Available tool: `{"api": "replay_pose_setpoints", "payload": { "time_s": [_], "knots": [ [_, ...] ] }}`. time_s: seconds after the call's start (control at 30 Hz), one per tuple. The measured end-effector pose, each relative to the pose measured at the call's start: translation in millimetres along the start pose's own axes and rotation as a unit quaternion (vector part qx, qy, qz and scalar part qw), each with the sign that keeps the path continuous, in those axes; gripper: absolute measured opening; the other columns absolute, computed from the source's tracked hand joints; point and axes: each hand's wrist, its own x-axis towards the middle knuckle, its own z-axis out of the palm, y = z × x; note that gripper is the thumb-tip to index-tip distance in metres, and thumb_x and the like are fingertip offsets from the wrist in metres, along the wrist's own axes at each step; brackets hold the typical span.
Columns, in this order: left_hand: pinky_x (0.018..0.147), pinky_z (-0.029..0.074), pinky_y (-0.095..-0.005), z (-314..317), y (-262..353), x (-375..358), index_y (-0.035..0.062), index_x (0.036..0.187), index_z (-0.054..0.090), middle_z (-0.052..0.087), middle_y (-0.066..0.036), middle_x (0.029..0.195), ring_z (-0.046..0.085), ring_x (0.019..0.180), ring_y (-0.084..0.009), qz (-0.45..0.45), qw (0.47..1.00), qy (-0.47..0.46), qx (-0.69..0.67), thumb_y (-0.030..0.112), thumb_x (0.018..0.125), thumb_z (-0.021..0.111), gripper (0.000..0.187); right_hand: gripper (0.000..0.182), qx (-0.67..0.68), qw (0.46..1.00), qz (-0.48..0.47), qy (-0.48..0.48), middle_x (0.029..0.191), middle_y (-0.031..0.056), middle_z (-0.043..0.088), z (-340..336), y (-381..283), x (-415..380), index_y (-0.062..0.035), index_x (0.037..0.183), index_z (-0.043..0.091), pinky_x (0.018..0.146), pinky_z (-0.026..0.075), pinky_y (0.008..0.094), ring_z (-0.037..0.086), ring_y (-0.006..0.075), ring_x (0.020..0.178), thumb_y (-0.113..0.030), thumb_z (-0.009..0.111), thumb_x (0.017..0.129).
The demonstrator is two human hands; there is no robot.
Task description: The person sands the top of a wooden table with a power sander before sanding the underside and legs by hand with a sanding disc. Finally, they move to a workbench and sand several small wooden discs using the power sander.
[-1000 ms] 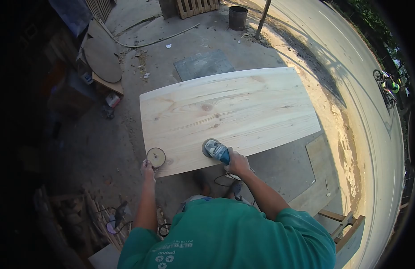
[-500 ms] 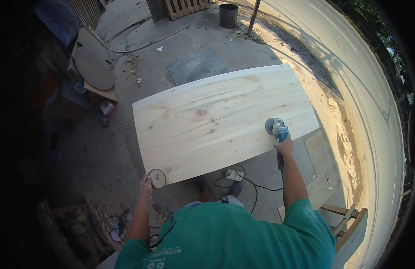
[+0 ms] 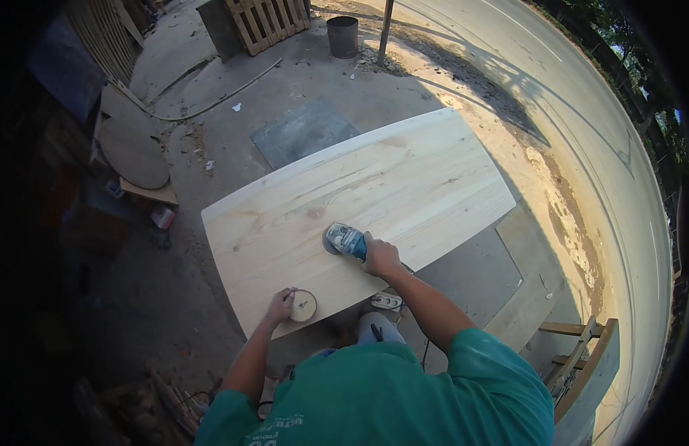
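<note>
A large pale wooden board (image 3: 404,178) with slightly curved long edges lies across the middle of the view. My right hand (image 3: 381,257) grips a blue and grey power sander (image 3: 347,241), whose round head rests on the board near its centre. Near the board's lower left edge, my left hand (image 3: 280,305) holds a round, cream-coloured disc (image 3: 303,305) by its rim, over the wood.
A power strip (image 3: 387,301) with cables lies below the board's near edge. A grey sheet (image 3: 303,134) is on the ground beyond it. Further off stand a metal bucket (image 3: 342,39) and a wooden pallet (image 3: 266,21). A wooden frame (image 3: 582,364) stands at the lower right.
My right hand and the sander have moved left, from the board's right side to near its centre. My left hand has shifted right with the disc, further over the board. The view has turned somewhat.
</note>
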Motion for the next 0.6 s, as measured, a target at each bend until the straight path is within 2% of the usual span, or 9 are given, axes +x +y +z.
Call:
{"api": "replay_pose_setpoints", "payload": {
  "time_s": [0.07, 0.17, 0.27, 0.37, 0.43, 0.5, 0.6],
  "knots": [
    [0.085, 0.049, -0.034, 9.5, -4.1, 5.7, 0.0011, 0.112, 0.067, 0.071, -0.015, 0.093, 0.065, 0.089, -0.02, -0.025, 0.999, 0.026, 0.006, 0.017, 0.101, 0.05, 0.026, 0.06, 0.011, 0.997, 0.077, 0.014, 0.102, 0.0215, 0.069, -36.4, 45.8, 19.3, -0.0063, 0.119, 0.047, 0.083, 0.055, 0.048, 0.068, 0.0388, 0.097, -0.022, 0.079, 0.071],
    [0.086, 0.049, -0.0341, 14.7, 1.7, 5.7, 0.0013, 0.112, 0.067, 0.071, -0.014, 0.095, 0.065, 0.091, -0.0196, -0.042, 0.999, 0.033, 0.004, 0.017, 0.101, 0.05, 0.026, 0.068, 0.031, 0.974, 0.202, 0.094, 0.109, 0.0193, 0.069, -82.7, 132.9, 52.6, -0.0057, 0.123, 0.048, 0.088, 0.055, 0.0457, 0.068, 0.0368, 0.104, -0.027, 0.083, 0.069],
    [0.088, 0.049, -0.0343, 17.5, -4.6, 7.0, 0.002, 0.114, 0.066, 0.071, -0.013, 0.098, 0.064, 0.093, -0.0193, -0.044, 0.999, 0.022, -0.003, 0.018, 0.101, 0.049, 0.026, 0.073, 0.075, 0.947, 0.29, 0.116, 0.114, 0.0182, 0.068, -125.9, 211.7, 88.9, -0.0056, 0.125, 0.047, 0.09, 0.055, 0.0446, 0.067, 0.0343, 0.107, -0.025, 0.085, 0.067],
    [0.088, 0.049, -0.0348, 12.7, 7.3, 10.7, 0.0017, 0.113, 0.066, 0.071, -0.014, 0.099, 0.065, 0.095, -0.0205, -0.073, 0.997, 0.014, 0.006, 0.018, 0.101, 0.049, 0.027, 0.071, 0.107, 0.935, 0.312, 0.133, 0.113, 0.0183, 0.068, -139.0, 218.8, 119.7, -0.0049, 0.124, 0.047, 0.089, 0.055, 0.0447, 0.068, 0.0342, 0.105, -0.025, 0.085, 0.067],
    [0.089, 0.049, -0.0362, 15.4, 13.6, 13.1, 0.0012, 0.112, 0.066, 0.071, -0.017, 0.101, 0.066, 0.097, -0.0238, -0.082, 0.996, 0.014, 0.021, 0.019, 0.101, 0.048, 0.028, 0.07, 0.082, 0.954, 0.262, 0.122, 0.111, 0.0192, 0.069, -128.8, 182.3, 129.5, -0.0051, 0.123, 0.046, 0.089, 0.055, 0.0452, 0.068, 0.0355, 0.104, -0.026, 0.084, 0.068],
    [0.09, 0.049, -0.0386, 20.1, 11.9, 30.3, 0.0006, 0.113, 0.065, 0.07, -0.02, 0.103, 0.067, 0.099, -0.0292, -0.063, 0.997, 0.023, 0.048, 0.02, 0.102, 0.047, 0.029, 0.067, 0.057, 0.98, 0.175, 0.074, 0.108, 0.0198, 0.069, -115.0, 117.1, 126.1, -0.0051, 0.122, 0.046, 0.087, 0.055, 0.0462, 0.068, 0.037, 0.103, -0.025, 0.083, 0.07],
    [0.09, 0.049, -0.0442, 40.5, 52.8, 64.7, 0.0009, 0.115, 0.063, 0.068, -0.024, 0.106, 0.065, 0.103, -0.0394, -0.039, 0.989, 0.095, 0.107, 0.022, 0.102, 0.044, 0.031, 0.049, 0.039, 0.999, 0.004, -0.01, 0.101, 0.0213, 0.069, -72.2, 20.0, 123.2, -0.0046, 0.118, 0.047, 0.084, 0.055, 0.0482, 0.068, 0.0384, 0.099, -0.013, 0.072, 0.076]
  ]
}}
